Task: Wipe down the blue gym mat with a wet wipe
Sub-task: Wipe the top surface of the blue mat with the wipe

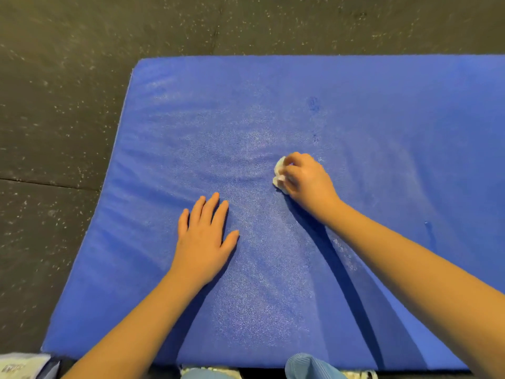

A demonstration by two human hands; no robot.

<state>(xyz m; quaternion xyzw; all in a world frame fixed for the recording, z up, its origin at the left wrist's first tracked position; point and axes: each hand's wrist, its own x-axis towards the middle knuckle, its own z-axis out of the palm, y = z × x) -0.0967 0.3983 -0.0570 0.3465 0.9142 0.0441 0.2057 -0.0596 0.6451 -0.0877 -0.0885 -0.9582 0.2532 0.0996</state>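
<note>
— What's lying nearest?
— The left hand is resting flat, fingers spread, on the pebbled blue gym mat.
— And farther?
— The right hand is clutching a crumpled white wet wipe against the foam; speckled black rubber floor is lying beyond.

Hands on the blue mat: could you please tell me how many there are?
2. The left hand lies flat on the mat; the right hand, farther ahead, grips a crumpled white wipe on it. None looks hidden.
</note>
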